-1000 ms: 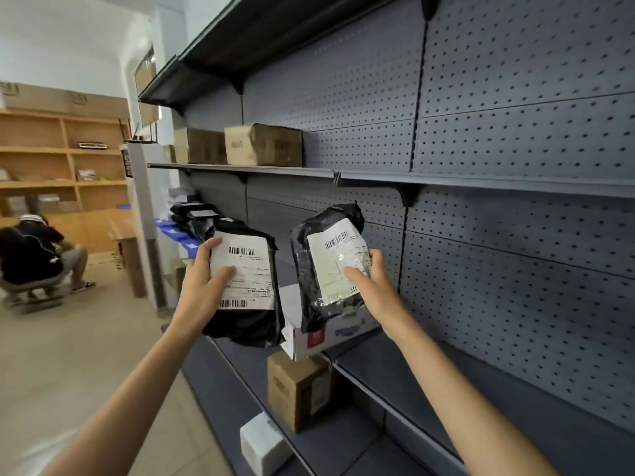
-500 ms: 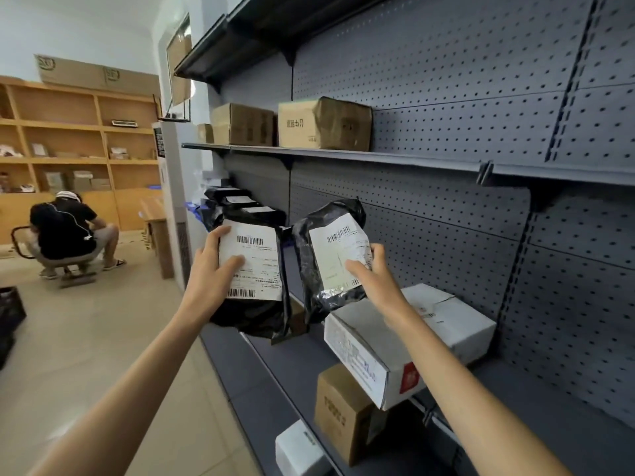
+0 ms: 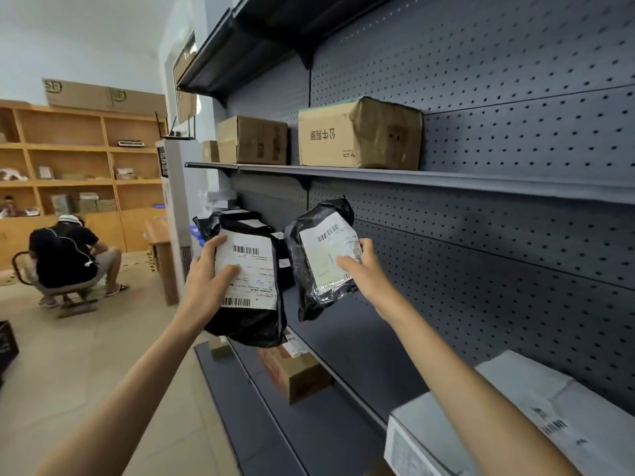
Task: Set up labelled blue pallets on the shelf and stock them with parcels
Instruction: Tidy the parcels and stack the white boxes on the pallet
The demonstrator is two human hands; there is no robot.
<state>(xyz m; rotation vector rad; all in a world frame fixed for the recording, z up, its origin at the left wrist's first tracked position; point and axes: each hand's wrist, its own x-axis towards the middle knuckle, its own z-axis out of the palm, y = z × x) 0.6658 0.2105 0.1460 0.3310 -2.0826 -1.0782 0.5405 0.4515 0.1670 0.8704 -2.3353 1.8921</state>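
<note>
ROOM LAYOUT

Reference item: wooden wall unit (image 3: 68, 159) with open compartments, set against the white far wall (image 3: 86, 46). Flat cardboard sheets (image 3: 103, 96) lie on top of the unit. A white floor-standing cabinet (image 3: 175, 207) stands at its right end. Beige floor tiles (image 3: 86, 355) extend in front of it, where a person (image 3: 65, 252) sits, back to the camera.

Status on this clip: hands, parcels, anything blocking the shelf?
Left hand grips labelled black parcel. Right hand grips second black parcel. Both held off the shelf; white box lies near right forearm.
</note>
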